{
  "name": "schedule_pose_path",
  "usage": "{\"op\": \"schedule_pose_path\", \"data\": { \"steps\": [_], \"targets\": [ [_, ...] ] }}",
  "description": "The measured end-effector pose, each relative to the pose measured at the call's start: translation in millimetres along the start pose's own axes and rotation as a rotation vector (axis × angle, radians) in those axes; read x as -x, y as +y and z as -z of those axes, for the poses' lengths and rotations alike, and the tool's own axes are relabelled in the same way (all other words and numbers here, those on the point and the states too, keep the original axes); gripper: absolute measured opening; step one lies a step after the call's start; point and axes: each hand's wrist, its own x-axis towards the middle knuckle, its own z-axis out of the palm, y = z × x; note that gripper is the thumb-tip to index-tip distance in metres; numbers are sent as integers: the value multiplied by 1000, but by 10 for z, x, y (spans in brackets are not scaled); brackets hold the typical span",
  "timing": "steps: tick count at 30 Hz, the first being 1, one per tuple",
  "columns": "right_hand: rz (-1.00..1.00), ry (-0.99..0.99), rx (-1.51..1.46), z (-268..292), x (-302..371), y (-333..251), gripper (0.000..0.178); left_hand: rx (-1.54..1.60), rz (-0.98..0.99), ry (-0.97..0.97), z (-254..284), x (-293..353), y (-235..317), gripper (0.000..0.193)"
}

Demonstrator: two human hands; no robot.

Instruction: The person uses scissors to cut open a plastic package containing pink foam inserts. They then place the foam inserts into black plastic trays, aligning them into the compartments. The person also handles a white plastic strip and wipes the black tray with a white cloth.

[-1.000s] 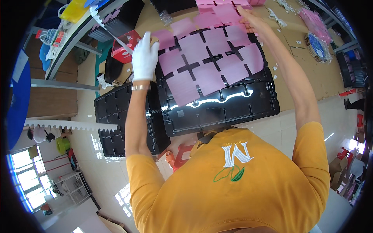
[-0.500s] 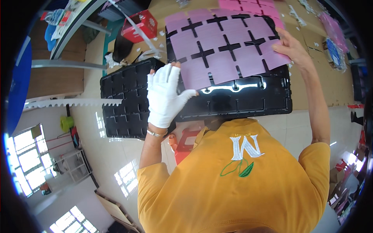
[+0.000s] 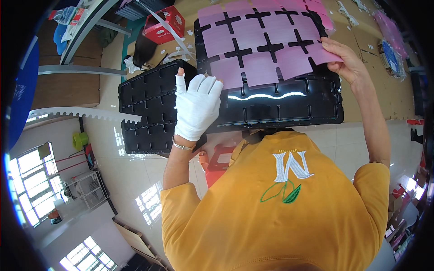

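A pink sheet [image 3: 260,68] with cross-shaped openings lies over a black plastic tray [image 3: 280,113], whose front compartments stay uncovered. Black shows through the openings. My right hand [image 3: 346,58], bare, pinches the sheet's right corner between thumb and fingers. At the sheet's near left corner, my left hand [image 3: 196,106] is closed, in a white glove with bare fingertips; one finger sticks up and the thumb is hidden. Its curled fingers seem to grip the sheet's edge. A second black tray [image 3: 149,101] sits left of this hand, partly behind it.
A red box [image 3: 165,26] stands at the back left of the brown cardboard-covered table [image 3: 375,99]. Another pink sheet [image 3: 320,11] lies beyond the tray. Clear plastic packets [image 3: 392,58] are at the right. A metal rack [image 3: 86,70] reaches in from the left.
My left hand has gone from spread fingers to a closed grip at the sheet's corner. The sheet's near edge has moved away from me. My right hand keeps its pinch, slightly shifted.
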Motion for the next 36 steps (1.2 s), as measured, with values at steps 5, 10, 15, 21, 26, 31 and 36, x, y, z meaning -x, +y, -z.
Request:
{"op": "schedule_pose_path", "data": {
  "steps": [5,10,15,21,26,31,36],
  "targets": [
    [161,-2,330,39,252,92,80,-21,-2,118,-6,53,-15,18],
    [116,17,528,67,565,212,80,7,32,91,204,170,103,23],
    [112,79,596,50,786,361,80,27,60,36,187,327,224,22],
    [148,104,737,-35,925,335,80,45,84,42,151,377,298,22],
    [77,73,810,33,933,312,82,38,96,45,209,410,321,22],
    [56,57,925,16,943,303,85,28,101,9,219,428,333,22],
    [122,32,1056,1,930,375,87,29,105,11,212,457,353,21]
  ]
}}
